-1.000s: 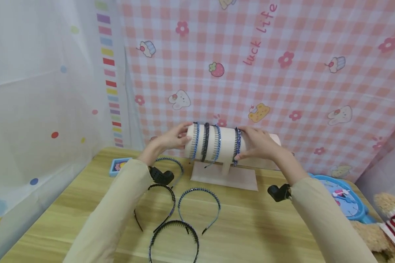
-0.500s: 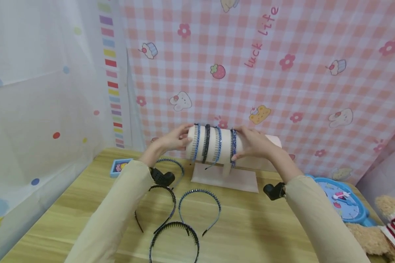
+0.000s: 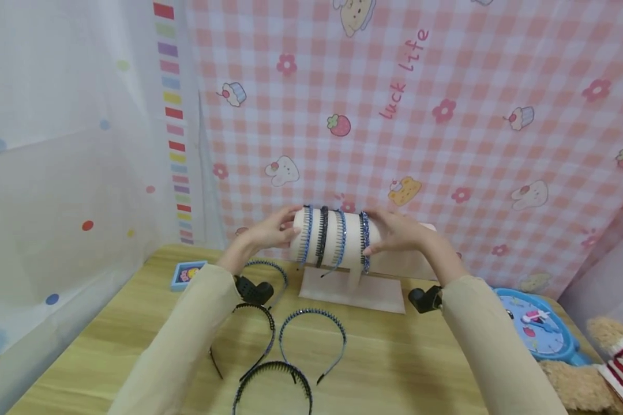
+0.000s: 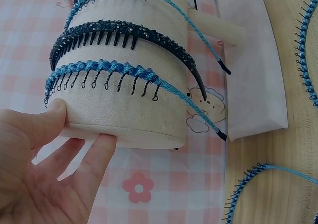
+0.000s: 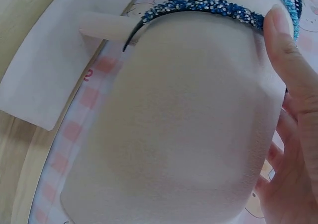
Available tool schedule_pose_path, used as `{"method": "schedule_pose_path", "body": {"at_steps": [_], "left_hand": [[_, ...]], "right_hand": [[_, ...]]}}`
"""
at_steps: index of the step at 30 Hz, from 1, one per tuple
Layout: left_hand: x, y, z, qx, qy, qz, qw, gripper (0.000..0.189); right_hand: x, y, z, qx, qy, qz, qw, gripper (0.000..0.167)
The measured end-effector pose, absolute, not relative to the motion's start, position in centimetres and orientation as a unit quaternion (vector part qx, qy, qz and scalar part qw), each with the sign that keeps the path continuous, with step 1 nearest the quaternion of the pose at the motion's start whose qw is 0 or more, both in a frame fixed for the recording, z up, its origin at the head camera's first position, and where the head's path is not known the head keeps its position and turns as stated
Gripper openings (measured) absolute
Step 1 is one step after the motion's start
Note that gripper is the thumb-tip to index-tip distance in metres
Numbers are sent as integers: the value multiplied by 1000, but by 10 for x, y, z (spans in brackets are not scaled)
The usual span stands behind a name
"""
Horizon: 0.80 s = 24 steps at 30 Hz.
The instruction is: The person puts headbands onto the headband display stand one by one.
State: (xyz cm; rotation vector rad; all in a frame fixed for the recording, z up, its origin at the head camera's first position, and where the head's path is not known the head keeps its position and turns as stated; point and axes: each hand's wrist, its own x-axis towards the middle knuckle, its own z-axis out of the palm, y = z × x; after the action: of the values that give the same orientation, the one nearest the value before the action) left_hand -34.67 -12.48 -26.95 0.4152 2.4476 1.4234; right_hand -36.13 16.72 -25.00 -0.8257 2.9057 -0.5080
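A cream padded headband stand stands at the back of the table, its roll lying sideways on a short post. My left hand grips the roll's left end, thumb on the front and fingers at the end face. Closest to that thumb is a blue braided headband; a black beaded headband and another blue headband follow along the roll. With my right hand I hold a sparkly dark-blue headband, thumb at its edge; the fingers reach behind the roll, partly hidden.
Several loose headbands lie on the wooden table, among them a blue headband and a black-toothed headband. A small blue frame sits at the left, a blue toy clock and a teddy bear at the right. A checked cloth hangs behind.
My right hand has slid the sparkly dark-blue headband leftward along the roll, nearer to the other headbands. My left hand keeps its place on the roll's end. The head view has tilted up slightly.
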Motion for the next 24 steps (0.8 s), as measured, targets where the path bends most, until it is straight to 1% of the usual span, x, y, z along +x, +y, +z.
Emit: {"method": "schedule_pose_path", "body": {"at_steps": [7,14,18,24], "left_hand": [[-346,-129,-272,141,839,506,144,62],[-346,-129,-270,150,842,497,146,62],[-347,-127,-269,152,840,500,149,63],[-348,-126,-268,155,843,495,146,63]], "right_hand": [[-368,163,-249,-296,940,-163,52,97],[-369,162,-246,-282,943,-163,72,90],[-369,165,-245,-259,948,-165,85,93],[-370,166,-247,-272,949,-144,75,95]]}}
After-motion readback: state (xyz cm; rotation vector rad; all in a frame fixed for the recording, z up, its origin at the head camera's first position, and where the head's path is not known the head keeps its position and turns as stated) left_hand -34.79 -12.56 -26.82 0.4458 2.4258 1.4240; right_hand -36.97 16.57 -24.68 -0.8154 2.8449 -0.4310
